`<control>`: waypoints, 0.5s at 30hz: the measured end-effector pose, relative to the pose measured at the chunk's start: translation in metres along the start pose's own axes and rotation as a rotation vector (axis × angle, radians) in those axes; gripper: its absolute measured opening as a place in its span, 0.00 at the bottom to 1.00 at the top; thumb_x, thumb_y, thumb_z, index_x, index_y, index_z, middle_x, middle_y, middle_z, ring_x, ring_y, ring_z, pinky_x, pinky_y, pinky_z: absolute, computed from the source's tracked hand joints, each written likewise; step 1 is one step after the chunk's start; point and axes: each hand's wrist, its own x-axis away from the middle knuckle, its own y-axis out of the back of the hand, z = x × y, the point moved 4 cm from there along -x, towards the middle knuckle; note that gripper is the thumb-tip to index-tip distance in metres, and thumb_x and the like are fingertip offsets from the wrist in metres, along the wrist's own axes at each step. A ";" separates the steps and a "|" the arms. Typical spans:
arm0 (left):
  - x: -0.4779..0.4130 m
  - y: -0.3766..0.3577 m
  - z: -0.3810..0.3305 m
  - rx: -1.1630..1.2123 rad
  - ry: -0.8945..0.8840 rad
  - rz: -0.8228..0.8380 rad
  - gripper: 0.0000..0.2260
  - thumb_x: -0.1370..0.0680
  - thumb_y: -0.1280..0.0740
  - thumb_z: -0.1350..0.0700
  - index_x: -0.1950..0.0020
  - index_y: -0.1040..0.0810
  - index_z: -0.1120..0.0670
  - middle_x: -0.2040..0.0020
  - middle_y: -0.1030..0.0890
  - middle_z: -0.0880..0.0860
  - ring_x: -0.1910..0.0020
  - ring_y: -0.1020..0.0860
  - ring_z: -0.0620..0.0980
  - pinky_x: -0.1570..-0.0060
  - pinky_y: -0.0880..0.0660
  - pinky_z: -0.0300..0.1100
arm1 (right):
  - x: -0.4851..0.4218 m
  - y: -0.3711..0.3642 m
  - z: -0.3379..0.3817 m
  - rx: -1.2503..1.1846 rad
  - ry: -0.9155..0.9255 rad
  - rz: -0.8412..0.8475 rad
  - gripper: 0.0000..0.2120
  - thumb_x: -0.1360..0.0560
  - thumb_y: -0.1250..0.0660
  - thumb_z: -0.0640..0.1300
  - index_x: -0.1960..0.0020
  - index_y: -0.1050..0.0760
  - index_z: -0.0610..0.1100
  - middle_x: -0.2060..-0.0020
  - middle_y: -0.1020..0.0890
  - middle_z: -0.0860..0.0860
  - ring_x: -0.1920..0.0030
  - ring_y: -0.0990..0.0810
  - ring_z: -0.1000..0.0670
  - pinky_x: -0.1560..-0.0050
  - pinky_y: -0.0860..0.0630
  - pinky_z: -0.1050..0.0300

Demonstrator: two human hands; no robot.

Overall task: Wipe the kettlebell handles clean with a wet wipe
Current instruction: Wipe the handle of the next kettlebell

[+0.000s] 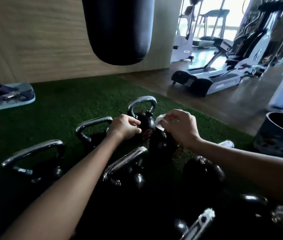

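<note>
Pinching a wet wipe [159, 120], right hand [178, 129] sits beside left hand [126, 126] gripping a dark packet [158, 142], label blurred.

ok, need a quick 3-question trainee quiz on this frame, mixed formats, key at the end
1. True or false: the right hand pinches the wet wipe.
2. The punching bag is: A) hanging above the floor, beyond the kettlebells; B) lying flat on the floor; C) held in the person's arms.
3. Short answer: what surface do the kettlebells stand on?

Key: 1 true; 2 A; 3 green turf.
</note>
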 end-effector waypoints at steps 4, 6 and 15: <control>-0.027 -0.010 0.002 0.039 0.071 -0.091 0.10 0.29 0.22 0.52 0.49 0.14 0.44 0.54 0.14 0.43 0.53 0.18 0.43 0.53 0.24 0.37 | -0.068 -0.015 -0.029 0.000 0.069 0.050 0.05 0.32 0.21 0.51 0.60 0.16 0.53 0.65 0.16 0.59 0.62 0.20 0.64 0.58 0.28 0.73; -0.039 -0.015 0.002 0.045 0.125 -0.145 0.08 0.28 0.22 0.52 0.50 0.14 0.44 0.55 0.14 0.43 0.54 0.18 0.42 0.54 0.24 0.37 | -0.100 -0.021 -0.045 -0.002 0.090 0.092 0.07 0.32 0.22 0.53 0.58 0.15 0.53 0.64 0.15 0.59 0.60 0.19 0.63 0.57 0.27 0.74; -0.098 -0.033 -0.036 -0.021 0.380 -0.314 0.08 0.26 0.24 0.52 0.47 0.14 0.45 0.53 0.14 0.45 0.61 0.22 0.41 0.66 0.31 0.32 | -0.202 -0.041 -0.115 -0.086 0.037 0.287 0.07 0.34 0.21 0.52 0.60 0.16 0.52 0.64 0.15 0.58 0.60 0.16 0.56 0.54 0.17 0.54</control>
